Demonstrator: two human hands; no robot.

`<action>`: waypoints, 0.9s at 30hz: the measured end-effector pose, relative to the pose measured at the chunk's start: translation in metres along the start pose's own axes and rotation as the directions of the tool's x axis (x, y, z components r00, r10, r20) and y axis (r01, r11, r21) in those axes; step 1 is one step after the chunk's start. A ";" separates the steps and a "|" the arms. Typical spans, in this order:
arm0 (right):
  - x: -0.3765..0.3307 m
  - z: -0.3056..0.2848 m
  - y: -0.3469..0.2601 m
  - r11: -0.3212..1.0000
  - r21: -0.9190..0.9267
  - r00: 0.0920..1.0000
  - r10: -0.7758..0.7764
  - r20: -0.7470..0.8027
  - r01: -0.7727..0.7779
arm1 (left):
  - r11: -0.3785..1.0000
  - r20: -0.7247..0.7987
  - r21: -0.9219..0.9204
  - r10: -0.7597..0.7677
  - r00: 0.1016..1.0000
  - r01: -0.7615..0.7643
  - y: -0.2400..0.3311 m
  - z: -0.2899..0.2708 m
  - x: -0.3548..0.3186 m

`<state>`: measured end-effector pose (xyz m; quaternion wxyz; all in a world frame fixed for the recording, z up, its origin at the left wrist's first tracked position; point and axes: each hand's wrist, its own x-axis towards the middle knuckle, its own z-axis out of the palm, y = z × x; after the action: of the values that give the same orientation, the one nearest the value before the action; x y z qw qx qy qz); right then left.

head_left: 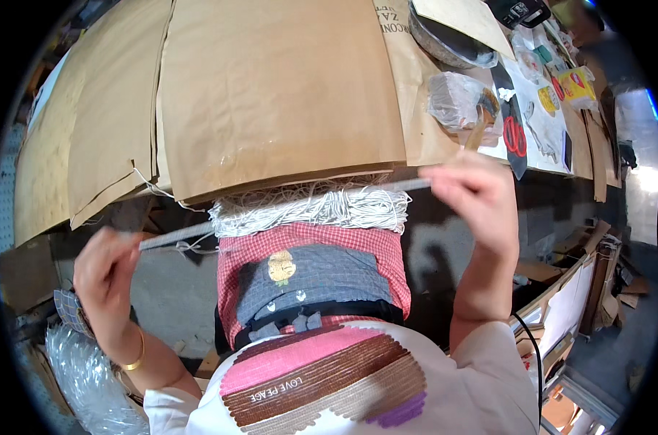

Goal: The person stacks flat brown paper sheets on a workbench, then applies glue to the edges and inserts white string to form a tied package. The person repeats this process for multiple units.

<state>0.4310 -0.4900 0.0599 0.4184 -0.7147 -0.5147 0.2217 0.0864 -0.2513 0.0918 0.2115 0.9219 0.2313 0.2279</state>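
My left hand (108, 272), closed with fingers pinched, grips a whitish cord (176, 235) out to the left of my lap. Over at the right, near the table's edge, my right hand (477, 192) is also closed, on a pale length of cord (408, 185) that runs inward. Whether both lengths are one piece I cannot tell. Between the hands a thick bundle of white cords (311, 210) lies across my lap, on a red checked cloth (314, 239). Motion blurs both hands somewhat.
Large brown paper sheets (278, 87) are stacked on the table ahead. At the right are a round dark pan (445, 45), a plastic-wrapped pack (452, 101), a brush (477, 130) and red-handled scissors (515, 138). Clear plastic (89, 384) fills the lower left.
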 end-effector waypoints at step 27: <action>0.036 0.051 0.107 0.746 0.526 0.896 0.436 0.079 -0.409 | 0.939 -0.190 0.332 -0.025 0.981 0.088 -0.076 0.124 0.022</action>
<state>0.4645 -0.4510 -0.0524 0.5501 -0.6741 -0.2476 0.4262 0.1426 -0.2138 -0.0384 0.0340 0.9125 0.3119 0.2624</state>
